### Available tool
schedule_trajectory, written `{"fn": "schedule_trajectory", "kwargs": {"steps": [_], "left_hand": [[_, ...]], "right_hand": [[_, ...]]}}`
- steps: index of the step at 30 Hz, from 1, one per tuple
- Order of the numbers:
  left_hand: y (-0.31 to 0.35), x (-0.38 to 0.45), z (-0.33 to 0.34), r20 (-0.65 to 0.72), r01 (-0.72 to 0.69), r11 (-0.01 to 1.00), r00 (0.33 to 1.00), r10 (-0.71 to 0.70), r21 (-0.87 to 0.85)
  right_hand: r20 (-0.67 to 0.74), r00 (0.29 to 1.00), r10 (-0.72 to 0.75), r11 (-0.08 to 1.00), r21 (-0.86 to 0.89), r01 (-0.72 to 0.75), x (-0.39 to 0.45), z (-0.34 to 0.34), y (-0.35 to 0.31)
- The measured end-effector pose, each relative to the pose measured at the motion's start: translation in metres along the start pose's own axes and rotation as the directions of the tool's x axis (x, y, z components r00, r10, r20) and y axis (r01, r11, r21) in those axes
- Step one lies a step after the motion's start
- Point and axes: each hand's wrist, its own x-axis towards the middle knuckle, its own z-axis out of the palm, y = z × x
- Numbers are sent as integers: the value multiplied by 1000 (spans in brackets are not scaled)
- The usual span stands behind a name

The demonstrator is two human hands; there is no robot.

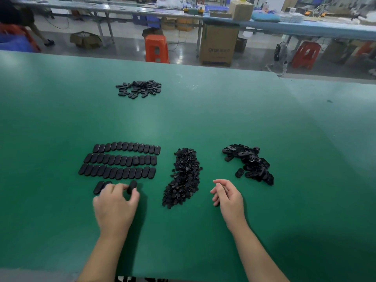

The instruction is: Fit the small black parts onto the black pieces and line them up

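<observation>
We logged the left hand (116, 206) low on the green desk (203, 110), its grip closed around one oval black piece (131, 187), pinched between thumb and fingertips at the near end of the started fourth row (101, 187). Two more pieces of that row lay just left of the grip, partly hidden by the fingers. Beyond the grip sat three full rows of aligned black pieces (122, 160), side by side and touching. The right hand (228, 197) rested apart, fingers loosely curled, its grip holding nothing. Between the two hands ran a long heap of small black parts (184, 176). Beyond and to the right of the right hand's grip lay a loose pile of unfitted black pieces (250, 161). Far ahead of the left grip, a smaller pile of oval pieces (139, 88) sat alone. An orange stool (156, 48) and a cardboard box (219, 44) stood on the floor past the desk.
</observation>
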Motion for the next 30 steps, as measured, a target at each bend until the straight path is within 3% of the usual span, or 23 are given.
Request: {"fn": "schedule_trajectory", "kwargs": {"steps": [5, 14, 18, 23, 30], "left_hand": [[-23, 1, 1, 3, 148, 984, 989, -149, 101], [-5, 10, 5, 13, 138, 988, 990, -139, 65], [30, 13, 7, 101, 61, 995, 994, -53, -80], [89, 16, 22, 252, -197, 934, 928, 276, -297], [93, 25, 47, 403, -167, 967, 885, 232, -190]], "right_hand": [[-5, 1000, 7, 1000, -22, -7, -2, 1, -1], [-6, 1000, 7, 998, -57, -7, -3, 1, -3], [-9, 1000, -4, 996, -84, 3, -2, 1, -2], [-7, 1000, -8, 994, -107, 7, -1, 1, -1], [-10, 1000, -7, 991, -134, 6, 0, 2, 1]]}}
